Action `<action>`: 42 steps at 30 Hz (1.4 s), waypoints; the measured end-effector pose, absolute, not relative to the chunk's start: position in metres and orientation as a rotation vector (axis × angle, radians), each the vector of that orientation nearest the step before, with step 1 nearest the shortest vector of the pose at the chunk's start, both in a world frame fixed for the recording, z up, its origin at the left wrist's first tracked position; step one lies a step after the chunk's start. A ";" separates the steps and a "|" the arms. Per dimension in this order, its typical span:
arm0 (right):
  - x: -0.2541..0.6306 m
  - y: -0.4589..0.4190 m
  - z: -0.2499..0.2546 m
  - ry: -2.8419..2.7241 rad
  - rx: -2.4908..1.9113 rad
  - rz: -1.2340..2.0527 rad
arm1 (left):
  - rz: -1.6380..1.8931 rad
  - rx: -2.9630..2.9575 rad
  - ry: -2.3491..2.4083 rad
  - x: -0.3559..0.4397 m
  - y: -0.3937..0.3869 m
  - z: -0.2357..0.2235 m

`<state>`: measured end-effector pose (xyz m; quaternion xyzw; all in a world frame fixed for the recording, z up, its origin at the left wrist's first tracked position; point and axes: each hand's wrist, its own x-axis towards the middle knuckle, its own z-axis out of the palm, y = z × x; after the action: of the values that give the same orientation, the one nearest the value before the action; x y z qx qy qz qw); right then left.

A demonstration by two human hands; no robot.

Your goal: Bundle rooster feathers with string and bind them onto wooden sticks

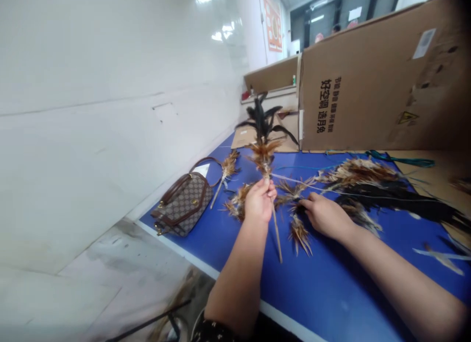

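Note:
My left hand (259, 202) is closed around the thin wooden stick of a feather duster (264, 153), held upright above the table. Its top has long black feathers, with fluffy brown ones below, just over my fingers. A thin pale string (298, 179) runs from the duster toward the right. My right hand (327, 217) reaches low over the table, its fingers pinched at a small bunch of brown feathers (292, 191). Another small brown tuft (300, 234) lies just below those fingertips. Behind my left hand sits a further brown bunch (239, 202).
A patterned handbag (184, 204) and a short feathered stick (226, 170) lie on the blue table (324, 288) at left. Piles of brown feathers (360, 171) and black feathers (390, 197) spread at right. A large cardboard box (368, 87) stands behind; a white wall (110, 136) borders the left.

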<state>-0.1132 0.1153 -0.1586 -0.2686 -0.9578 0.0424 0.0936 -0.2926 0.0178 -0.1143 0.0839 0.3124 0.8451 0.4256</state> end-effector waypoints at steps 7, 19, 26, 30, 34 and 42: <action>-0.120 0.132 -0.189 -2.827 -0.803 0.153 | 2.054 0.252 0.715 -0.294 0.018 -0.121; -0.092 0.106 -0.095 -1.769 -0.535 1.479 | 1.884 0.368 0.786 -0.252 0.018 -0.123; -0.069 0.125 -0.099 -2.163 -0.469 1.415 | 2.028 0.355 0.788 -0.273 0.010 -0.108; -0.080 0.146 -0.127 -2.687 -0.426 0.984 | 2.083 0.315 0.770 -0.290 0.007 -0.105; -0.119 0.160 -0.154 -2.683 -0.736 0.476 | 2.088 0.334 0.741 -0.289 0.008 -0.109; -0.158 0.189 -0.189 -2.633 -0.883 0.389 | 2.120 0.307 0.745 -0.295 0.008 -0.107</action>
<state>-0.1578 0.1894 -0.1886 -0.3104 -0.9256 0.1367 0.1680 -0.2949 0.0085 -0.1073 0.1228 0.2977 0.8470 0.4229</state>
